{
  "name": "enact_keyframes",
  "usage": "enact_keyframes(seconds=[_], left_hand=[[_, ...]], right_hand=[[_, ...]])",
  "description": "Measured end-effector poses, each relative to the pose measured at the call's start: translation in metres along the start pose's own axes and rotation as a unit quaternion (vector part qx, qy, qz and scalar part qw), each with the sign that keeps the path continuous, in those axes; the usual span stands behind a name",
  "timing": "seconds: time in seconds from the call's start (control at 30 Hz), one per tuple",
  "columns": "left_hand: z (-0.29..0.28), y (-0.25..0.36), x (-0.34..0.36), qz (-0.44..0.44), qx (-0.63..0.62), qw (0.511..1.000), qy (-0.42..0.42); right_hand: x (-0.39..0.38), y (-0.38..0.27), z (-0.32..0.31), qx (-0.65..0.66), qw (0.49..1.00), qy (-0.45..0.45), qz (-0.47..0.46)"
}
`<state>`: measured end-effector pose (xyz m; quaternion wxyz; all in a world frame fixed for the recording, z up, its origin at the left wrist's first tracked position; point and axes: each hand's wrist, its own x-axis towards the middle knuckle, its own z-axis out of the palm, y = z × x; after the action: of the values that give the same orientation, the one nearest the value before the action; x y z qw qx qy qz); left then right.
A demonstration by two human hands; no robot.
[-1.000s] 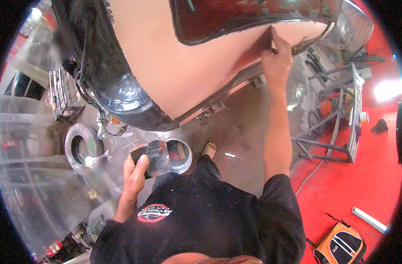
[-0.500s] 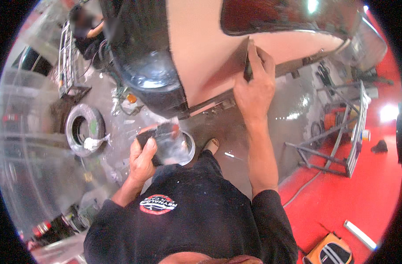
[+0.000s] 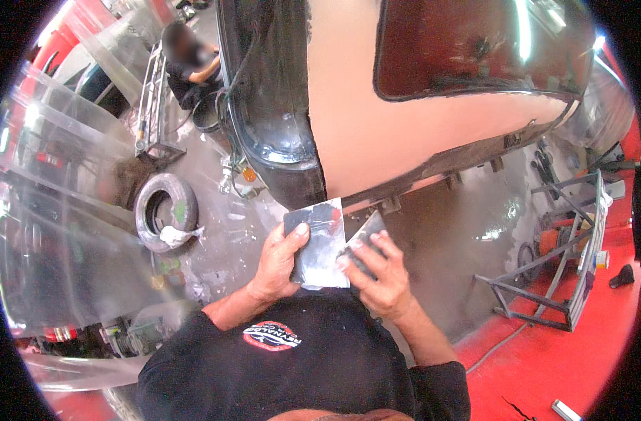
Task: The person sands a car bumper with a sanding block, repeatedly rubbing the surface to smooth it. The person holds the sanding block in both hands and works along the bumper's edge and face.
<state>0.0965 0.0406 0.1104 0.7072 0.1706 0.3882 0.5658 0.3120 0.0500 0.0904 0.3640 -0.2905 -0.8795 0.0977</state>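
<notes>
My left hand (image 3: 275, 263) grips a flat rectangular filler mixing board (image 3: 320, 245), its thumb over the near-left edge. Whitish smears and a reddish patch cover the board's face. In my right hand (image 3: 387, 284) is a dark flat filler spreader (image 3: 367, 234), pinched under the fingers and tilted beside the board's right edge. The spreader's lower edge is close to the board; fingers partly hide whether they touch. Beyond both hands stands a car body with a wide pinkish coated panel (image 3: 341, 133), below a dark glossy window (image 3: 461, 63) and beside a black corner section (image 3: 275, 133).
A tyre (image 3: 147, 210) with a white rag on it lies on the floor at left. Metal stands (image 3: 569, 305) occupy the right, by a red floor area (image 3: 503, 365). Plastic sheeting (image 3: 68, 224) hangs at left. Another person (image 3: 190, 74) works at upper left.
My right hand has brought the spreader down from the pinkish panel to the board. The left hand has moved the board slightly right, and the head view has shifted.
</notes>
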Motion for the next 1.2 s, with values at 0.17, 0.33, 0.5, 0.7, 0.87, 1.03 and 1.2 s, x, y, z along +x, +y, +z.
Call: enact_keyframes(seconds=[0.17, 0.33, 0.5, 0.7, 0.87, 1.03, 1.2], left_hand=[[0.009, 0.019, -0.015, 0.108, -0.050, 0.993, 0.020], [-0.003, 0.026, -0.017, 0.177, 0.081, 0.979, 0.054], [0.000, 0.029, -0.021, 0.143, 0.025, 0.989, 0.016], [0.030, 0.044, -0.025, 0.297, 0.397, 0.868, -0.024], [-0.012, 0.042, -0.014, 0.425, 0.388, 0.794, 0.196], [-0.006, 0.063, -0.015, 0.424, 0.101, 0.894, 0.103], [-0.035, 0.038, -0.027, 0.367, 0.159, 0.909, 0.116]], right_hand=[[0.001, 0.034, -0.012, -0.092, 0.990, -0.098, 0.043], [0.021, 0.043, -0.025, -0.039, 0.982, 0.147, 0.110], [0.064, 0.038, -0.049, -0.047, 0.982, 0.177, 0.048], [0.056, -0.003, -0.035, -0.050, 0.998, 0.024, -0.010], [0.046, -0.015, -0.029, -0.019, 0.997, -0.071, 0.009], [0.123, 0.013, -0.076, -0.200, 0.969, 0.137, -0.050], [0.212, 0.051, -0.084, -0.397, 0.884, 0.210, -0.131]])
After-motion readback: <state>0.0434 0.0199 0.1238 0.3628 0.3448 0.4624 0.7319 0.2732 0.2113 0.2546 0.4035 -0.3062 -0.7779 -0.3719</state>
